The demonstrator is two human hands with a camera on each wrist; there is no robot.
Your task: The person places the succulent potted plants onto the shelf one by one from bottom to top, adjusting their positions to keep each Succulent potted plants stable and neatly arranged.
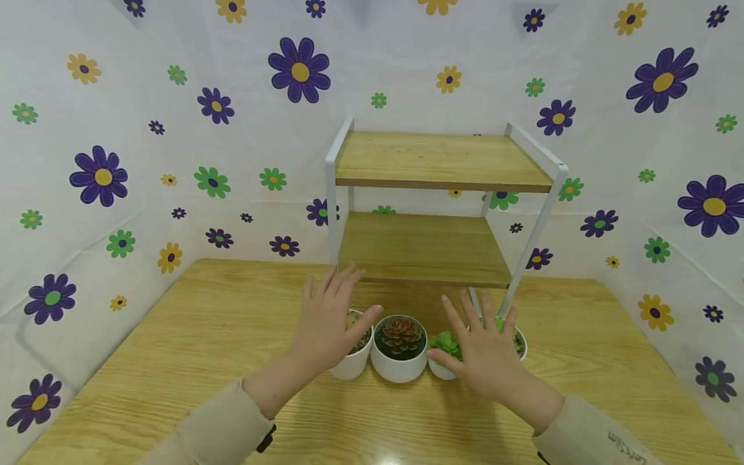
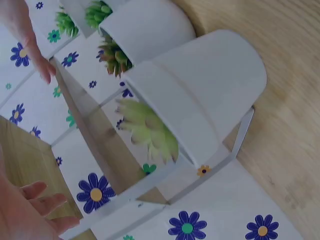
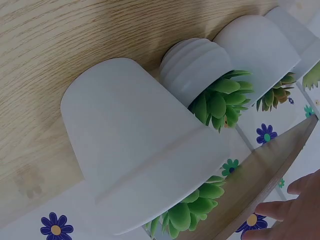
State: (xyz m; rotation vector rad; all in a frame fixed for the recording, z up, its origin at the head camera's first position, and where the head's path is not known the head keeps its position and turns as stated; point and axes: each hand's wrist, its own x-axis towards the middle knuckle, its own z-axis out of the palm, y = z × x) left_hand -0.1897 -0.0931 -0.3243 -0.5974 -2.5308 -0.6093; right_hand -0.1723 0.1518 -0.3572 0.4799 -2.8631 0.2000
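Four white pots is several, so: several white pots with succulents stand in a row on the table. My left hand (image 1: pixel 325 326) is over the leftmost pot (image 1: pixel 352 367), fingers spread and holding nothing; the left wrist view shows this pot's pale green succulent (image 2: pixel 146 130). Beside it is a round pot (image 1: pixel 399 369) with a reddish succulent (image 1: pixel 402 334). My right hand (image 1: pixel 487 358), also empty with fingers fanned out, is over a small ribbed pot (image 3: pixel 192 65) and a larger pot (image 3: pixel 140 135), both with green succulents. It partly hides them in the head view.
Behind the pots stands a two-tier shelf with a wooden top board (image 1: pixel 442 158), a lower board (image 1: pixel 424 248) and a white frame (image 1: pixel 531 242). The wooden table (image 1: pixel 232 310) is enclosed by a white flower-print cloth (image 1: pixel 244 148).
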